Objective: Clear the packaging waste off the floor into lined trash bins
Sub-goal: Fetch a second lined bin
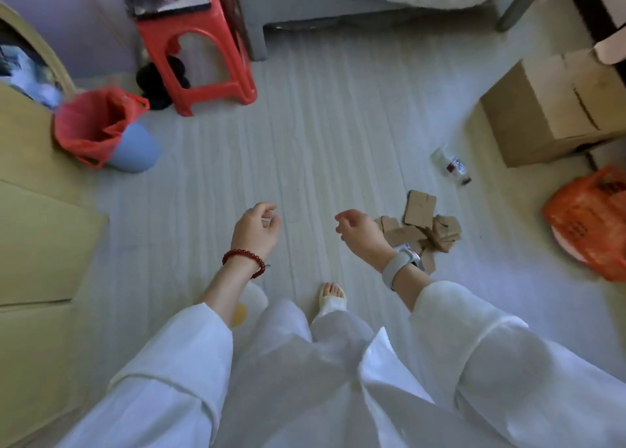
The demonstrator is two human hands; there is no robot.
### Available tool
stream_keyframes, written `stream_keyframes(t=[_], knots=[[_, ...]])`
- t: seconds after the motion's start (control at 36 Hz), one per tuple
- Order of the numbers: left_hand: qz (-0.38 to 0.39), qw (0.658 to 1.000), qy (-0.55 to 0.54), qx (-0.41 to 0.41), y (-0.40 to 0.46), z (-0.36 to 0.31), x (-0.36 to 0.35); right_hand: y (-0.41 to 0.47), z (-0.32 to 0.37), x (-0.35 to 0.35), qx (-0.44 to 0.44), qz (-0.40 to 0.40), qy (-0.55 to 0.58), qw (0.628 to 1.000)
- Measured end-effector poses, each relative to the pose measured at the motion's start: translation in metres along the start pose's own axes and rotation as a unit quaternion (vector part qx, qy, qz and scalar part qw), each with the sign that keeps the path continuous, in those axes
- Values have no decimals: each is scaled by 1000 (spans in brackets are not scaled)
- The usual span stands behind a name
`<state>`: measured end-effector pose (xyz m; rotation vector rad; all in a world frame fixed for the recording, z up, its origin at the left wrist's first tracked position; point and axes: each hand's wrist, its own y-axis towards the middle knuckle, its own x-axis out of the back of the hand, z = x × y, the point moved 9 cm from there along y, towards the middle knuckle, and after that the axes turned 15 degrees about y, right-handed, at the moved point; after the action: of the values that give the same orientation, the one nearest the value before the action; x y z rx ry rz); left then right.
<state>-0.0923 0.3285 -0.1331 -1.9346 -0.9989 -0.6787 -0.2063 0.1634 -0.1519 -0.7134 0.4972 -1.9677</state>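
- The floor (305,135) looks like pale wood-grain boards with a smooth, matt finish.
- The torn cardboard pieces (420,224) are brown paperboard, matt, with rough ragged edges.
- The cardboard box (548,108) is plain brown corrugated board, dull.
- The clear wrapper (450,164) is thin, glossy plastic film.
- The bin (135,149) is smooth blue plastic; its liner (91,125) is thin, crinkled red plastic.
- The orange bag (589,224) is crumpled, slightly shiny plastic.
- The stool (200,57) is glossy red moulded plastic.
- The sleeves (176,363) are soft white cloth.
- The bracelet (244,259) has polished dark red beads.
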Motion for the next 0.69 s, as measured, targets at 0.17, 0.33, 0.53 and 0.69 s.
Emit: stream_keyframes(t=[0.17,0.33,0.53,0.69], knots=[[-33,997,-41,64,69,16,41,85,67,-37,0,70,-47,996],[-69,985,-65,141,154,65,101,181,149,-113,26,125,-79,989],[-94,967,-90,220,260,134,189,284,246,-215,17,179,-136,974],[-104,943,-109,297,326,193,247,354,318,-297,18,221,-139,965]])
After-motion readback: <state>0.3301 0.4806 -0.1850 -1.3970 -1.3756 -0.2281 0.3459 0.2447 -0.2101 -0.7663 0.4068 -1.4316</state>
